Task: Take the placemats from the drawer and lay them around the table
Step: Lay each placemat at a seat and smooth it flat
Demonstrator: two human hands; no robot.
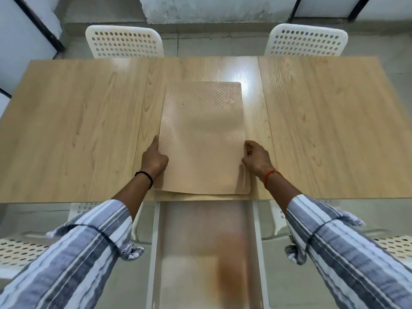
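Observation:
A stack of beige textured placemats (202, 139) lies on the wooden table (78, 130), its near edge close to the table's front edge. A lower mat's edge peeks out at the near left corner. My left hand (153, 156) grips the stack's left edge, index finger stretched along it. My right hand (256, 158) pinches the right edge with curled fingers. Below the table edge the drawer (200, 253) is pulled out; its inside looks blurred and beige.
Two white perforated chairs (123, 42) (306, 40) stand at the table's far side. More white chair seats (20, 250) (394, 244) sit at the near left and near right. The floor is grey tile.

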